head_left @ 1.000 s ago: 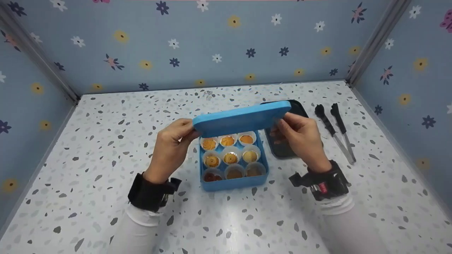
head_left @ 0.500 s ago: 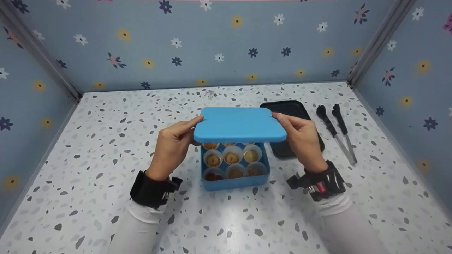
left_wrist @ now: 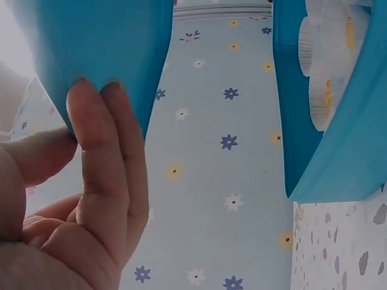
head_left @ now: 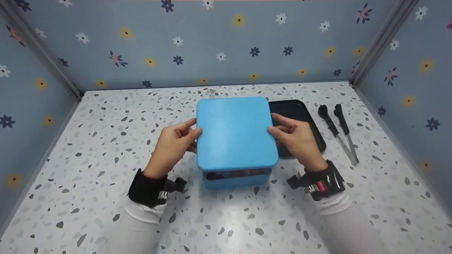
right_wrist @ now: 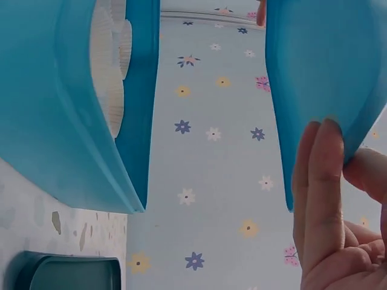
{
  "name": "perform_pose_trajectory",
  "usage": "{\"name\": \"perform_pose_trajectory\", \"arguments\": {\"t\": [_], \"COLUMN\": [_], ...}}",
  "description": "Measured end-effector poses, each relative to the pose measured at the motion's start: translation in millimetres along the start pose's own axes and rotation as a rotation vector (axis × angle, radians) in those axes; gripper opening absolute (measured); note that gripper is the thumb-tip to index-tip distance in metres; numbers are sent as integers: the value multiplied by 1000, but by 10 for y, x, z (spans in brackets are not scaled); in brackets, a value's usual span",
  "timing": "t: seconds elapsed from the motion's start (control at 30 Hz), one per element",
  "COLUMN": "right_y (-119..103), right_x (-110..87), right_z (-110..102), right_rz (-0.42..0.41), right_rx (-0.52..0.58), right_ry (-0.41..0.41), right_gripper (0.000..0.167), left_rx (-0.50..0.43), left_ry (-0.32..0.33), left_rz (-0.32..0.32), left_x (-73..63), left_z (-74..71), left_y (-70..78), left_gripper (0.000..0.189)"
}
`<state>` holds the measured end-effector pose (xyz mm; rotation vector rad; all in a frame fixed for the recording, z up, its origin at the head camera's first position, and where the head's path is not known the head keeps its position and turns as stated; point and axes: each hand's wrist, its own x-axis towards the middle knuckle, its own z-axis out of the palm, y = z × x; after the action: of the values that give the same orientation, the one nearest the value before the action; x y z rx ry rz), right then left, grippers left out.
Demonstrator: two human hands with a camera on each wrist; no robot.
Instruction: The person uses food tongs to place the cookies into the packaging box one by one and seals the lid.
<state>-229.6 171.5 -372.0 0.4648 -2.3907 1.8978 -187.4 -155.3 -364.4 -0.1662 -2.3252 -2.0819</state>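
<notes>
A blue square lid (head_left: 235,132) is held level above a blue box (head_left: 236,182) by both hands. My left hand (head_left: 173,146) pinches its left edge, thumb on the rim and fingertips beneath, as the left wrist view shows. On the opposite edge my right hand (head_left: 298,139) grips the same way; in the right wrist view its fingers (right_wrist: 326,181) touch the underside. Both wrist views show a gap between lid and box. White paper cups (left_wrist: 320,99) stand inside the box, their contents mostly hidden under the lid in the head view.
A black tray (head_left: 310,130) lies to the right of the box, partly behind the lid and right hand. Farther right are tongs (head_left: 339,132) with black ends and metal arms, on the speckled table (head_left: 106,158). Flowered panels (head_left: 219,42) enclose the back and sides.
The lid was tilted upright behind the box, then tipped down and levelled over it. It now covers the view of the cups. Both hands have kept hold of its edges.
</notes>
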Motion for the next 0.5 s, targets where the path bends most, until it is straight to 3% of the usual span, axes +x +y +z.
{"name": "perform_pose_trajectory", "arguments": {"t": [0.3, 0.5], "right_y": [135, 274], "right_x": [55, 77], "right_z": [-15, 1], "right_rz": [121, 157], "right_rx": [-93, -202], "right_ry": [-86, -187], "right_gripper": [52, 48], "left_rx": [307, 429], "left_ry": [-152, -226], "left_rz": [-96, -128], "left_x": [86, 107], "left_z": [27, 13], "left_y": [-158, -274], "left_gripper": [59, 57]}}
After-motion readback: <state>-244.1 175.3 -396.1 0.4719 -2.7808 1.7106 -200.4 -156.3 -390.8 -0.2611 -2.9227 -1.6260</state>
